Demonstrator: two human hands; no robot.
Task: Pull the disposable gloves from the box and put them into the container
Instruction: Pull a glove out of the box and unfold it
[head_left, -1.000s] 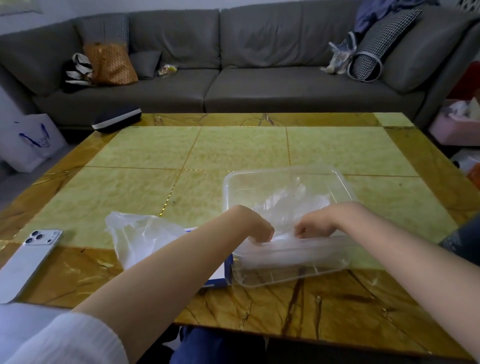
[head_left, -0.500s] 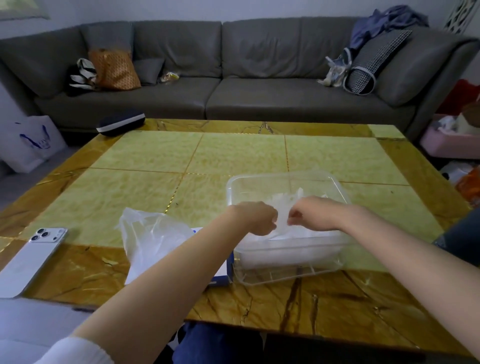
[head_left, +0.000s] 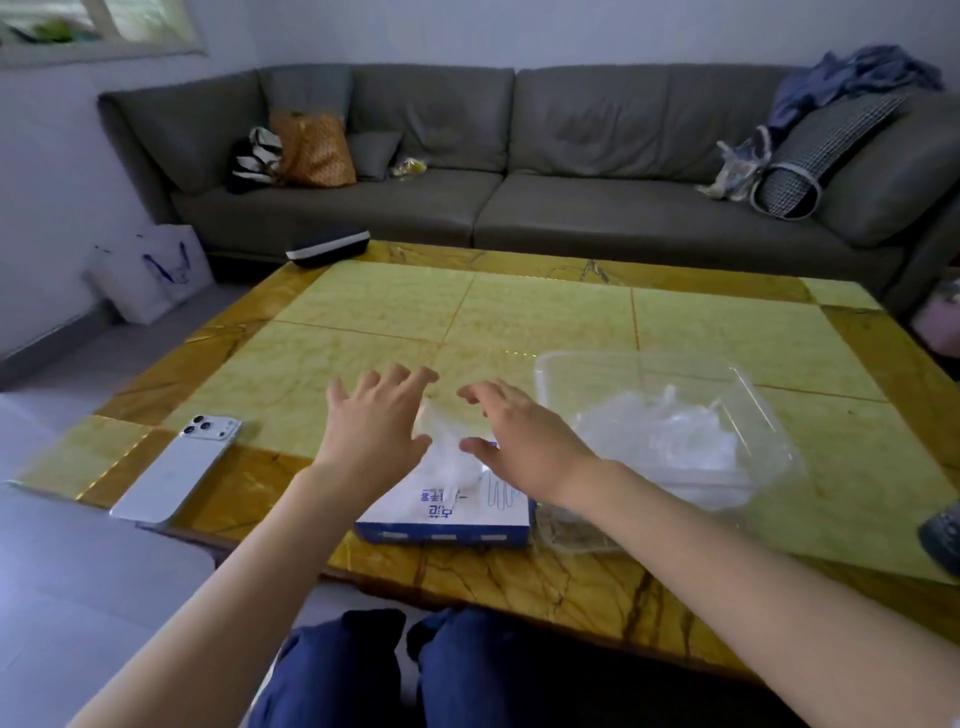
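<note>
left hand and right hand hover palms down over the glove box, fingers spread, a crumpled glove rising between them; the box sits by the marble table's near edge; clear container of gloves just right of it; phone left; sofa beyond

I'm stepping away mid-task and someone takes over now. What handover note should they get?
Hands: left hand and right hand both open and empty, fingers spread, above the box.
Things: a loose glove sticks up from the box between them; clear container sits right of the box.
Done: a pile of gloves lies in the container.
Left: pull the loose glove out into the container.
</note>
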